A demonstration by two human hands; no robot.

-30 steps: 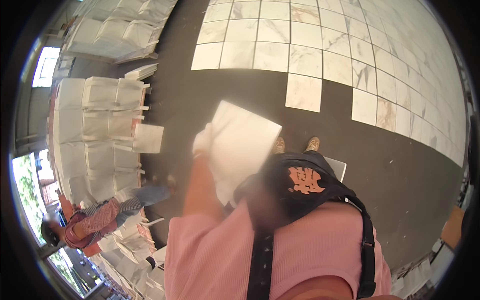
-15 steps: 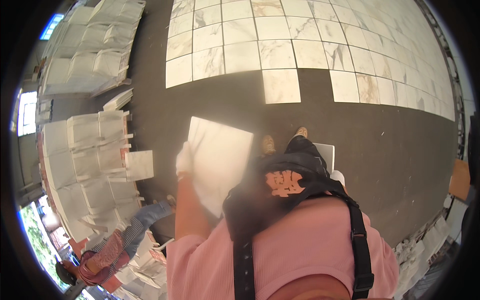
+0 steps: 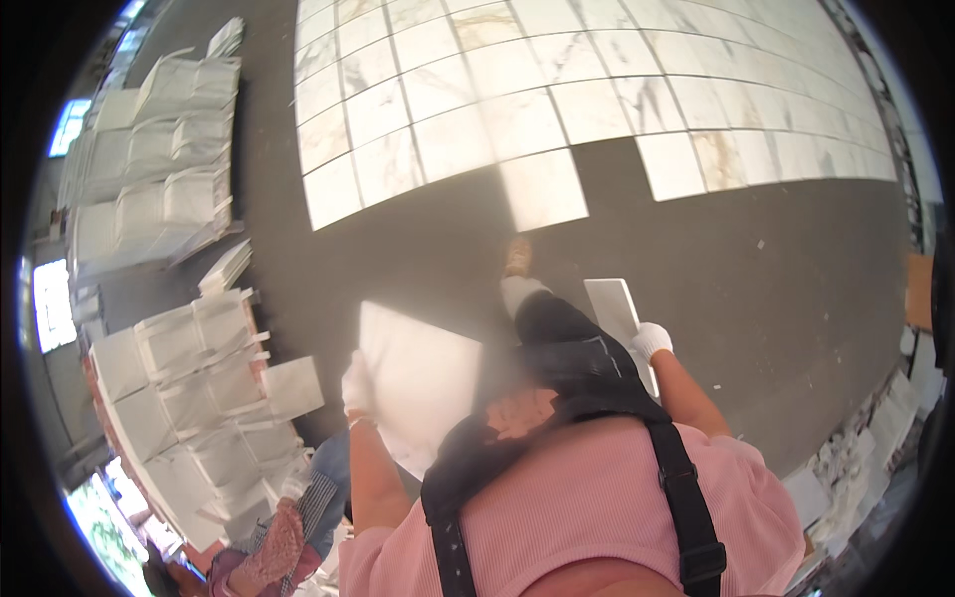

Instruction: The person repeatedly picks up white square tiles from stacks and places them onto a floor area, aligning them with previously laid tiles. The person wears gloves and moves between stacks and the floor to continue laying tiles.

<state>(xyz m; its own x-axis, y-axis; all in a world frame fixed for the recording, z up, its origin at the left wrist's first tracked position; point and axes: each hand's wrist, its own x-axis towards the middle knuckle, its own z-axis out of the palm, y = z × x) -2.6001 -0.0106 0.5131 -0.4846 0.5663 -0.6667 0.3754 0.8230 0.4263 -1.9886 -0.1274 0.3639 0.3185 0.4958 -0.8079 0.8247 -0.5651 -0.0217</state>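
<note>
My left hand [image 3: 358, 386], in a white glove, is closed on the outer edge of a pale square marble tile [image 3: 418, 363], which hangs tilted at my left side. Its lower corner disappears behind my body and apron. On my other side, my gloved right hand [image 3: 652, 341] grips a second white tile [image 3: 614, 310] that is seen at a steep angle, nearly edge-on. The fingertips of both hands are partly hidden by the tiles. Ahead of me, veined white tiles [image 3: 428, 149] lie in rows on the grey floor, with one tile [image 3: 544, 189] jutting out from the nearest row.
Stacks of wrapped tiles [image 3: 199, 388] stand on pallets to my left, with more stacks [image 3: 159, 149] farther ahead. A co-worker in a striped top [image 3: 308, 507] is near the lower left. Pale piled pieces [image 3: 856, 478] line the right side. Grey floor [image 3: 756, 289] lies between.
I have stepped forward, and the laid tiles look nearer. My right hand and its tile have come into fuller view from behind my body. The left tile stays in hand.
</note>
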